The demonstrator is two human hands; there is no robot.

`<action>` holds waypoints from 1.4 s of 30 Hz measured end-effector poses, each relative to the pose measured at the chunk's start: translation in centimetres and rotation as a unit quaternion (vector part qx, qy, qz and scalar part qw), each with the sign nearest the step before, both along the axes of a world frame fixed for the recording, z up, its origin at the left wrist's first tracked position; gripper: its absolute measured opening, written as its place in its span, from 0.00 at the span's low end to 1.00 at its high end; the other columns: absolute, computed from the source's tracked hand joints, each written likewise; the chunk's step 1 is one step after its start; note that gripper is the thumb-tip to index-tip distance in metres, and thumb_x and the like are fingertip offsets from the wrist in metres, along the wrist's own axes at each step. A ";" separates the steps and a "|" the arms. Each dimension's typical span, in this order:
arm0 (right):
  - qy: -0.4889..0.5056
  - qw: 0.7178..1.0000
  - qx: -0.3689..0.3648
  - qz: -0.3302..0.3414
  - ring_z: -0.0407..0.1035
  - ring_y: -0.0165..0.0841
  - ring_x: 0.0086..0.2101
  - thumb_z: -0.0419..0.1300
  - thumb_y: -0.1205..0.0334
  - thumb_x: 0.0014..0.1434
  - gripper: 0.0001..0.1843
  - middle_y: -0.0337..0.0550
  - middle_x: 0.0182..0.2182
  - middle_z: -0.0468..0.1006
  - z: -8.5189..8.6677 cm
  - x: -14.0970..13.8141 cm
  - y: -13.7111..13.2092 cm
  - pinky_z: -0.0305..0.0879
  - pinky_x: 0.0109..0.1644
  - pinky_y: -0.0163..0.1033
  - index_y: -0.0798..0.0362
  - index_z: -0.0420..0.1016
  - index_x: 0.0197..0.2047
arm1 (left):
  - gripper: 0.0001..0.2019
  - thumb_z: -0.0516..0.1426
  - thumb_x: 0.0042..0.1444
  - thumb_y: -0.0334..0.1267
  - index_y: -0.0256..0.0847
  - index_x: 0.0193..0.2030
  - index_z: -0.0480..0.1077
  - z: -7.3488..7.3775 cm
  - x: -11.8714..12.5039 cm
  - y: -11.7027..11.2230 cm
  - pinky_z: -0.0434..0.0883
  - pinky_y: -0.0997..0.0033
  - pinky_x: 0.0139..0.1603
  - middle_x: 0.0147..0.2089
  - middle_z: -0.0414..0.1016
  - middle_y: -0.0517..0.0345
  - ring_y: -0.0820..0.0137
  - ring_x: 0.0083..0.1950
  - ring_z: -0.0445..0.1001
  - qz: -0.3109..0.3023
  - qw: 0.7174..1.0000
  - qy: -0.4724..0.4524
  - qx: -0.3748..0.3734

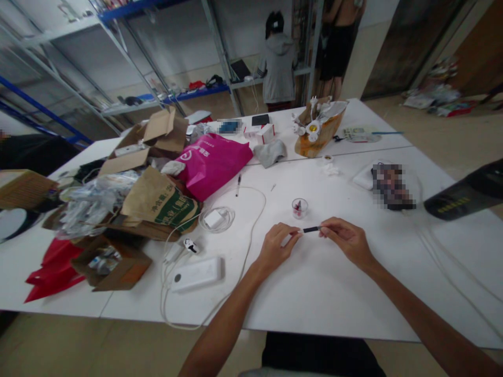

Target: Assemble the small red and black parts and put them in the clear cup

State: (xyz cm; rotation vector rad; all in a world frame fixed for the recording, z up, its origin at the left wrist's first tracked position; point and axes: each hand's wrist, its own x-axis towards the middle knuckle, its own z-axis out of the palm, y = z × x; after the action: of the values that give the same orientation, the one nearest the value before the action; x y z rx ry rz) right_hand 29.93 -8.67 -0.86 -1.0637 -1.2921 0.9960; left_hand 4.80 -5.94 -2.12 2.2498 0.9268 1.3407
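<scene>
Both my hands rest on the white table point(314, 293) and pinch the two ends of a small thin black stick-like object point(310, 229). My left hand point(277, 246) holds its left end with fingertips closed. My right hand point(346, 241) grips the right end, fingers curled. Just beyond the object stands a small clear cup point(299, 208) with dark and red bits inside.
A white power bank point(195, 274) with white cables point(251, 230) lies left of my hands. Further left are a pink bag point(212, 162), brown paper bags, open cardboard boxes and red bags. A black pen point(238, 185) lies beyond. Two people stand at the far shelves.
</scene>
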 end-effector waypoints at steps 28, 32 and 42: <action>-0.458 0.867 0.154 0.124 0.77 0.38 0.35 0.65 0.53 0.71 0.11 0.44 0.38 0.88 12.9 1.4 12.1 0.69 0.44 0.44 0.48 0.86 0.42 | 0.05 0.59 0.73 0.29 0.43 0.50 0.74 0.8 -1.5 0.6 0.78 0.57 0.47 0.43 0.84 0.49 0.60 0.46 0.82 -0.008 1.000 0.022 0.004; -0.484 0.851 0.141 0.146 0.77 0.38 0.35 0.64 0.56 0.70 0.10 0.44 0.38 0.88 11.7 1.3 12.2 0.68 0.45 0.44 0.49 0.86 0.43 | 0.03 0.60 0.74 0.31 0.42 0.49 0.74 0.6 -1.5 0.7 0.77 0.56 0.47 0.44 0.84 0.49 0.61 0.46 0.81 -0.008 1.000 0.026 0.003; -0.519 0.831 0.107 0.169 0.79 0.39 0.38 0.64 0.57 0.71 0.10 0.44 0.41 0.89 10.3 0.7 12.7 0.67 0.45 0.43 0.48 0.87 0.44 | 0.02 0.59 0.74 0.33 0.42 0.49 0.73 0.5 -1.6 0.7 0.77 0.57 0.47 0.42 0.83 0.50 0.61 0.45 0.80 0.007 0.999 0.039 0.005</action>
State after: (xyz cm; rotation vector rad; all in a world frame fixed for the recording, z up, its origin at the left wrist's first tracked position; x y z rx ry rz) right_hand 30.65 4.02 9.48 -1.2633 -2.4844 0.4403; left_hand 3.16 -5.21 -1.58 2.3219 0.9661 1.2728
